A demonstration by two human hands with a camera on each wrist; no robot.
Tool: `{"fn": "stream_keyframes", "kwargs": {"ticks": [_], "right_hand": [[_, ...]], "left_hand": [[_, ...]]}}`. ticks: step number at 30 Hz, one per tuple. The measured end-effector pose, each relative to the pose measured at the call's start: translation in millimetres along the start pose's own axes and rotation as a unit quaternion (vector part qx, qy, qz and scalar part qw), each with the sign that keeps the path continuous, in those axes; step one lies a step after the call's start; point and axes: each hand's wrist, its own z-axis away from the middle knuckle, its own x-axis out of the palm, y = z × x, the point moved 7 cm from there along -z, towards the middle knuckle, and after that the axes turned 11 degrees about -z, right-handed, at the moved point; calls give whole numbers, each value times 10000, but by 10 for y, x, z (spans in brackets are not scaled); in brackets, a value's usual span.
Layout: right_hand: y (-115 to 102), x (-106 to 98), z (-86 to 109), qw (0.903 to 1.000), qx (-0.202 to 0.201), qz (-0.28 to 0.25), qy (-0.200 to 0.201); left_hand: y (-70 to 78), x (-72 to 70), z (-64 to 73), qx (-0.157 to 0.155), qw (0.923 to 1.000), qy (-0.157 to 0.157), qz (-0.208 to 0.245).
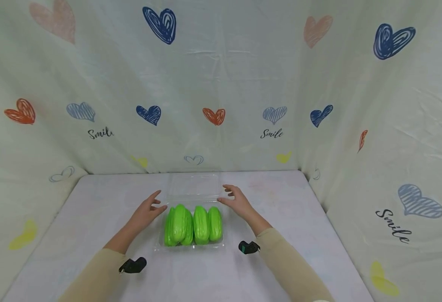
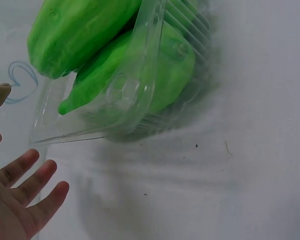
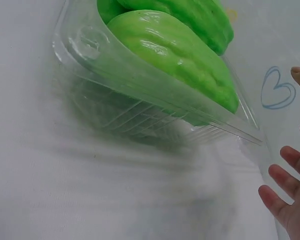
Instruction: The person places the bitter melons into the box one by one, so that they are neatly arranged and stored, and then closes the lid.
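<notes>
A clear plastic clamshell box (image 1: 191,246) lies on the table with its lid (image 1: 194,186) folded back, away from me. Several glossy, bright green, ridged melon-like fruits (image 1: 201,224) fill it side by side; their exact kind is unclear. At the box's back left corner is my left hand (image 1: 150,212), fingers spread and holding nothing. In the left wrist view its fingers (image 2: 32,187) stand apart from the clear wall. My right hand (image 1: 240,203) is at the back right corner beside the lid, also holding nothing. The right wrist view shows its fingers (image 3: 285,180) loosely spread near the rim.
The pale table (image 1: 281,201) ends at the back against a white curtain (image 1: 221,75) printed with hearts and "Smile". The curtain also runs down the left and right sides. A dark wrist camera (image 1: 133,265) sits by the left sleeve, and another camera (image 1: 249,247) by the right.
</notes>
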Motion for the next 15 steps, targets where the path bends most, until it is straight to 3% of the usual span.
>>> {"fn": "stream_keyframes", "kwargs": {"ticks": [15], "right_hand": [[246,47,-171,9988,373,-295,64]], "left_hand": [[-69,64,-266,101,9987,-298,-399]]}}
